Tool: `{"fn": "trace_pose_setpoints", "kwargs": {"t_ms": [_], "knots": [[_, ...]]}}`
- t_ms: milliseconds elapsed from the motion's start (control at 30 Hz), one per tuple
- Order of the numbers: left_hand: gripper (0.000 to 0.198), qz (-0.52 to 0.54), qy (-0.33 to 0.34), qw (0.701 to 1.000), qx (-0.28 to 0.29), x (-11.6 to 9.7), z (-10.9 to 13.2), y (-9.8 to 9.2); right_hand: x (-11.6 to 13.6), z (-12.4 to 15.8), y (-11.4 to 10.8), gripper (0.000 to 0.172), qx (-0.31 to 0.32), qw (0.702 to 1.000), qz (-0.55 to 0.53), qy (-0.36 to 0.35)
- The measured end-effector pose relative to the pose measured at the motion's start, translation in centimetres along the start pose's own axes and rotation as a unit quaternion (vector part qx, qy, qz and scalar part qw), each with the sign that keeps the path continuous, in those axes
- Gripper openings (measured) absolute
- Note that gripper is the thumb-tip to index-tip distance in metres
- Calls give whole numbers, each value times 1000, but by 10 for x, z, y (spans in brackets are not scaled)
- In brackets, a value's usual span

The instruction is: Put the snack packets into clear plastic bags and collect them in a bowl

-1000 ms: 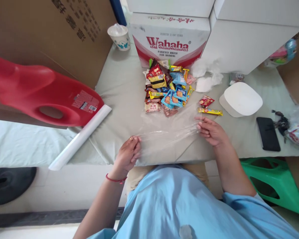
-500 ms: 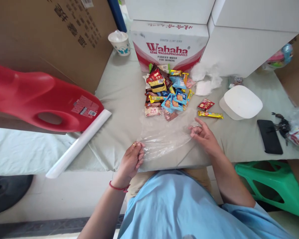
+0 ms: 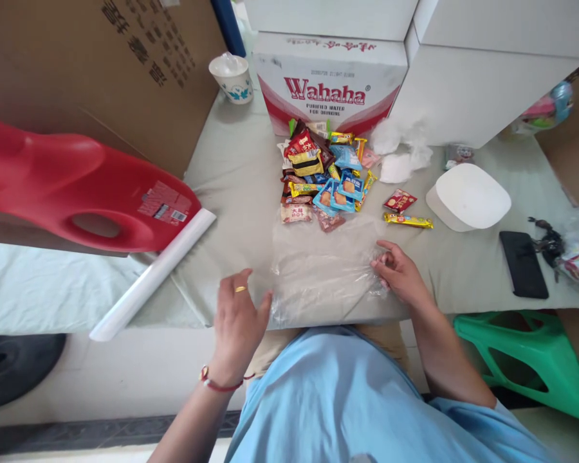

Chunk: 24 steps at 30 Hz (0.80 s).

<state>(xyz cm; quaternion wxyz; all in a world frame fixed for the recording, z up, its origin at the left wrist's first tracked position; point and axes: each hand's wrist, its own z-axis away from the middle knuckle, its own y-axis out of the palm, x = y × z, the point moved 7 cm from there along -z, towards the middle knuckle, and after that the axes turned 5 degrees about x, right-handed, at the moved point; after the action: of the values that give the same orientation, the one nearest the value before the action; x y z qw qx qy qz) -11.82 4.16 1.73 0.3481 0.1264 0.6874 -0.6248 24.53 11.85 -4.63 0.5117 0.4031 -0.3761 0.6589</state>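
Note:
A sheet of thin clear plastic film [image 3: 323,263] lies crinkled on the cloth in front of me. My right hand [image 3: 398,270] has its thumb and fingers closed on the film's right edge. Just off the left edge hovers my left hand [image 3: 241,308], holding nothing, its thumb apart from the fingers. Beyond the film sits a pile of wrapped snacks [image 3: 318,170]. Right of the pile, a red snack packet [image 3: 400,200] and a yellow snack stick [image 3: 408,221] lie on their own.
A white tub-like container [image 3: 468,196] and black phone [image 3: 523,264] are on the right. Leftward stand a red jug [image 3: 91,186] and white roll [image 3: 154,276], which overhangs the table edge. Behind are a paper cup [image 3: 231,80], crumpled white plastic [image 3: 400,154] and a Wahaha box [image 3: 332,83].
My left hand has let go of the film's left edge and drawn back to the left, opening. The film has settled flatter; my right hand stays at its edge, slightly lower.

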Motion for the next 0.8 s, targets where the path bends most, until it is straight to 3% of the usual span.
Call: {"fn": "trace_pose_setpoints", "kwargs": {"t_ms": [33,100,167,267,400,600,667,800], "knots": [[42,-38,45,998,-32,-10,-1,-9,1,0,1,61,0,1000,8,-5],[29,-47,130,990,-41,-31,-3,-11,3,0,3,60,0,1000,20,-13],[22,-14,199,980,10,-49,-9,4,5,-1,5,61,4,999,32,-19],[34,-24,238,966,98,-62,-22,45,8,1,5,65,8,997,59,-44],[51,-151,225,952,146,-50,-35,87,2,17,-12,66,12,994,91,-57],[56,-223,280,916,178,-35,-15,93,-15,54,-57,53,64,988,135,35],[57,-229,299,909,179,-35,-7,92,-4,53,-73,51,51,982,177,33],[57,-239,307,905,173,-35,-2,92,52,21,-93,50,-66,974,213,-30]]}}
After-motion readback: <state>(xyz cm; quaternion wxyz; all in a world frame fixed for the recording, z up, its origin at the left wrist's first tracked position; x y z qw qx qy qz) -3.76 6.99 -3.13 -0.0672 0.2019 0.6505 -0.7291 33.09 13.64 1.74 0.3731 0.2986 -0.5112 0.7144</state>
